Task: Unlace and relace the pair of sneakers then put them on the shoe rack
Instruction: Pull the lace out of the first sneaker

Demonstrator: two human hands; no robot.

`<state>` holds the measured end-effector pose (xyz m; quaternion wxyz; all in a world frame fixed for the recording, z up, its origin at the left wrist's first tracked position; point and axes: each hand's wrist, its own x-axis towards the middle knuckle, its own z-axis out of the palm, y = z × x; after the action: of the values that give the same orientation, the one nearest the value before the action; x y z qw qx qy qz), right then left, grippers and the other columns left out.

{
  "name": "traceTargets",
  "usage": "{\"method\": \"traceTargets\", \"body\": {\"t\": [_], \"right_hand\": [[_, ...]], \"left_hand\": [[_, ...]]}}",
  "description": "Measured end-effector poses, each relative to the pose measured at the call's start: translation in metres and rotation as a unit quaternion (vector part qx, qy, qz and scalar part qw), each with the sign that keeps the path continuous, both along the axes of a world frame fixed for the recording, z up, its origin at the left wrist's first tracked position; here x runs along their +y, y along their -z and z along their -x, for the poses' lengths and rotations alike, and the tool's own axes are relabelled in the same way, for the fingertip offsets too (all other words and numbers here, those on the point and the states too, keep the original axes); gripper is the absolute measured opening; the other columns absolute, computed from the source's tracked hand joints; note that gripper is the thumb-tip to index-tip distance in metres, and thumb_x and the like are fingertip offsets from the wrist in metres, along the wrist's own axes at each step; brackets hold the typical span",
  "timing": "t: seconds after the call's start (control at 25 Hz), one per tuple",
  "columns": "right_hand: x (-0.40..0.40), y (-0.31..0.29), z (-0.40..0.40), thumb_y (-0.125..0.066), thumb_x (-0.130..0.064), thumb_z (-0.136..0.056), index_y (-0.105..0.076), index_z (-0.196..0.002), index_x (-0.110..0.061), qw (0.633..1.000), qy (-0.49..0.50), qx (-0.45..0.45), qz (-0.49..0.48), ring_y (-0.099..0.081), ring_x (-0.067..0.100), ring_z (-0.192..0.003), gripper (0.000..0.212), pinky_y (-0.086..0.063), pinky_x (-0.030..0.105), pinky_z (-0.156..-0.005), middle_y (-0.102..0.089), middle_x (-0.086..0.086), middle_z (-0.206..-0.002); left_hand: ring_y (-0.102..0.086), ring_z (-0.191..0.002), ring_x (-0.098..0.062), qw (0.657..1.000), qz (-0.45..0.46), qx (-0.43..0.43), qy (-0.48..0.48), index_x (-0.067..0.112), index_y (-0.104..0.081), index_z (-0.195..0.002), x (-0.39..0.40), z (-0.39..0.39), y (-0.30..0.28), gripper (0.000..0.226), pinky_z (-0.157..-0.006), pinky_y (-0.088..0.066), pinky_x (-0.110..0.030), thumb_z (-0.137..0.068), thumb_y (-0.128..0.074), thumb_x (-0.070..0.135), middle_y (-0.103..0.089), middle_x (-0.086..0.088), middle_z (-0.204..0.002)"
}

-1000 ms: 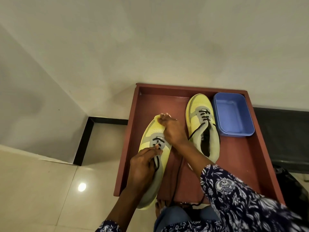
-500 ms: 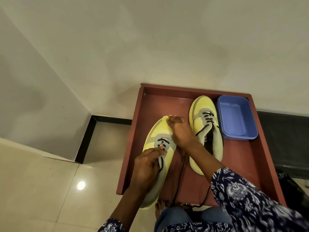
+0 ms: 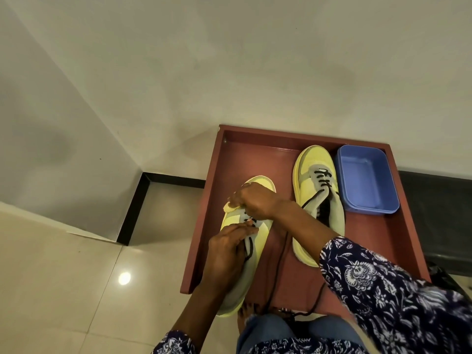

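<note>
Head view, looking down: the left hand (image 3: 224, 249) pinches a black lace (image 3: 249, 247) between curled fingers (image 3: 240, 229) over the tongue of the near yellow-and-grey sneaker (image 3: 258, 236), while the right hand (image 3: 255, 200), fingers curled, grips the same shoe's toe end just beyond the left fingertips. That sneaker lies on a reddish-brown tray (image 3: 214, 200) with its heel hanging over the near edge. To the right of both hands the second sneaker (image 3: 310, 180) sits just beside a blue plastic tub (image 3: 365, 180).
</note>
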<state>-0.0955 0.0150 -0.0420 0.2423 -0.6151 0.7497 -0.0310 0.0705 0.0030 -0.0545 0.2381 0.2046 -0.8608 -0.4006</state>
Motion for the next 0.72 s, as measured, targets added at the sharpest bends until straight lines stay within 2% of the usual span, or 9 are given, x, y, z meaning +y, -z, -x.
{"method": "traceTargets", "body": {"t": [0.12, 0.28, 0.44, 0.72], "right_hand": [[0.002, -0.006, 0.017, -0.047, 0.002, -0.088, -0.055, -0.128, -0.012, 0.999, -0.044, 0.023, -0.011, -0.045, 0.021, -0.13, 0.044, -0.029, 0.026, -0.107, -0.053, 0.005, -0.136], [0.002, -0.009, 0.046, -0.043, 0.001, -0.089, -0.053, -0.13, -0.013, 0.997, 0.017, 0.08, -0.002, -0.042, 0.021, -0.131, 0.045, -0.024, 0.025, -0.106, -0.052, 0.003, -0.138], [-0.003, -0.009, 0.037, -0.043, -0.004, -0.092, -0.052, -0.131, -0.013, 0.992, 0.093, 0.089, -0.006, -0.042, 0.026, -0.126, 0.041, -0.032, 0.03, -0.102, -0.054, 0.006, -0.134], [-0.021, -0.001, 0.005, -0.046, 0.001, -0.087, -0.058, -0.125, -0.011, 0.997, -0.002, 0.037, -0.064, -0.052, 0.028, -0.118, 0.042, -0.039, 0.034, -0.103, -0.061, 0.009, -0.127]], "left_hand": [[-0.05, -0.105, 0.005, 1.0, -0.012, 0.001, -0.003, 0.007, -0.072, -0.096, 0.0, 0.0, 0.001, 0.036, -0.093, -0.034, 0.003, -0.082, -0.041, 0.017, -0.072, -0.008, -0.099], [-0.049, -0.105, 0.008, 1.0, -0.025, -0.002, -0.007, 0.008, -0.072, -0.098, -0.001, -0.002, 0.002, 0.037, -0.094, -0.034, 0.002, -0.083, -0.04, 0.021, -0.071, -0.007, -0.102], [-0.048, -0.106, 0.008, 0.999, -0.032, -0.004, -0.001, 0.009, -0.072, -0.099, -0.002, -0.002, 0.003, 0.037, -0.094, -0.033, 0.003, -0.083, -0.04, 0.021, -0.071, -0.007, -0.103], [-0.051, -0.106, 0.003, 0.999, -0.035, 0.003, 0.003, 0.007, -0.072, -0.098, -0.002, -0.001, 0.004, 0.037, -0.094, -0.036, 0.0, -0.082, -0.041, 0.02, -0.071, -0.008, -0.102]]}}
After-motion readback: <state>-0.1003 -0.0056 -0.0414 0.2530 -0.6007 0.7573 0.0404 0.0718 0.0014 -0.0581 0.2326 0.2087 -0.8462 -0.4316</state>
